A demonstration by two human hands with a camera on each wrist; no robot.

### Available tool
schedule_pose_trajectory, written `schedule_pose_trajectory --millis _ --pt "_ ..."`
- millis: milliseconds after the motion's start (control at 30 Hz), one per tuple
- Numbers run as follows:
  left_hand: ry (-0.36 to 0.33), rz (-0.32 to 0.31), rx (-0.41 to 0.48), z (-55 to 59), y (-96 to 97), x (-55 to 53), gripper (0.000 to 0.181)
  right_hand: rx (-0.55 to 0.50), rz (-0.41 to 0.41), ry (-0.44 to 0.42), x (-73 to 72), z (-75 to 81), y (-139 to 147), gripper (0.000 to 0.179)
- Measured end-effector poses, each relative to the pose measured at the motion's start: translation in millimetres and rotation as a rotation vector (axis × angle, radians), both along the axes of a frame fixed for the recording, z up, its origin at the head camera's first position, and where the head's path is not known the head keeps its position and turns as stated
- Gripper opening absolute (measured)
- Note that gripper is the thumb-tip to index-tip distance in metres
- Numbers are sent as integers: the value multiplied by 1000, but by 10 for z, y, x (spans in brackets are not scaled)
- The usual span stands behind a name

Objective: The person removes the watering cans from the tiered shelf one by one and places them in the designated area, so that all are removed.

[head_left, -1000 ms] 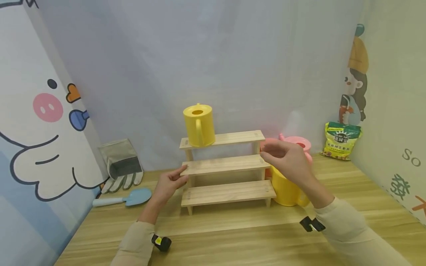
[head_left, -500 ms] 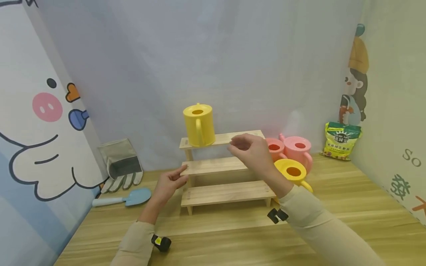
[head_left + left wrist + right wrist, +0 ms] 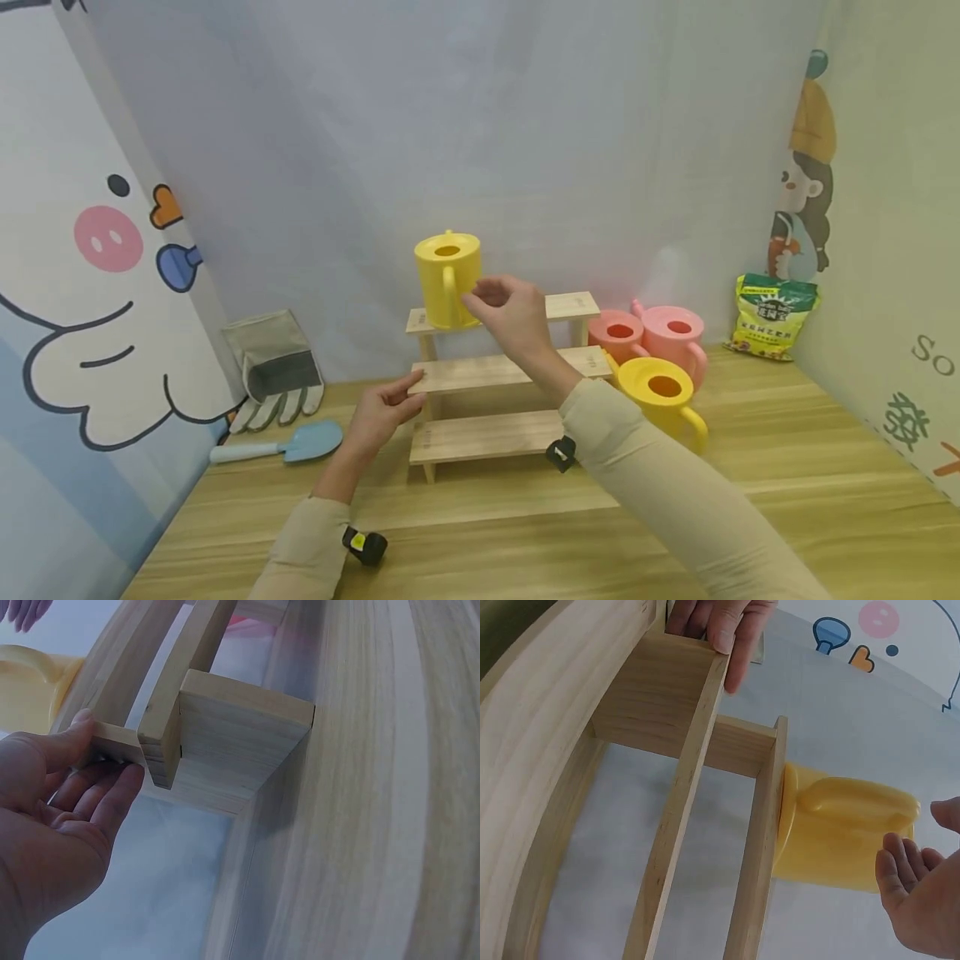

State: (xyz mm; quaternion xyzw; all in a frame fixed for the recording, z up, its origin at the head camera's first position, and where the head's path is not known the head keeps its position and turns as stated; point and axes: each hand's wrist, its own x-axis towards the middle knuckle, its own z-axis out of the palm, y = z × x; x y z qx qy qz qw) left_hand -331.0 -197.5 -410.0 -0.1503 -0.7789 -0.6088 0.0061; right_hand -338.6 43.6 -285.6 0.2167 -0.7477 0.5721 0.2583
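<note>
A yellow watering can (image 3: 433,283) stands at the left end of the top step of a three-tier wooden plant stand (image 3: 480,374), its handle facing me. My right hand (image 3: 512,321) is just right of that handle, thumb and bent fingers apart with nothing between them; the right wrist view shows the fingertips (image 3: 891,841) close by the can. My left hand (image 3: 382,413) pinches the left end of the middle step, thumb on top and fingers beneath, as the left wrist view (image 3: 82,724) shows.
Right of the stand are another yellow watering can (image 3: 651,386) and two pink ones, the nearer-right pink can (image 3: 671,333) among them. A fertilizer bag (image 3: 772,318) leans at the back right. Left lie a light-blue trowel (image 3: 311,442) and a work glove (image 3: 277,367).
My right hand has moved left from above the cans at the right, across the stand, to the yellow watering can on top. The left hand has stayed on the middle step.
</note>
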Motion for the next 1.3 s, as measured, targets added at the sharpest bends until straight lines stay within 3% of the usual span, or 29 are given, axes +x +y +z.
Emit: schedule_pose_trajectory --millis 333,533,1033,1300 --pt "-27 15 0 9 16 13 53 38 -63 34 -96 87 -294 31" --pt "-14 18 -4 -26 -6 10 52 19 -136 -6 -142 78 -436 29" --pt "-11 9 -15 1 -4 22 53 -277 -138 -175 -152 92 -439 24" --pt "-5 8 -14 -9 -11 -8 54 -317 -203 -193 -202 101 -374 19"
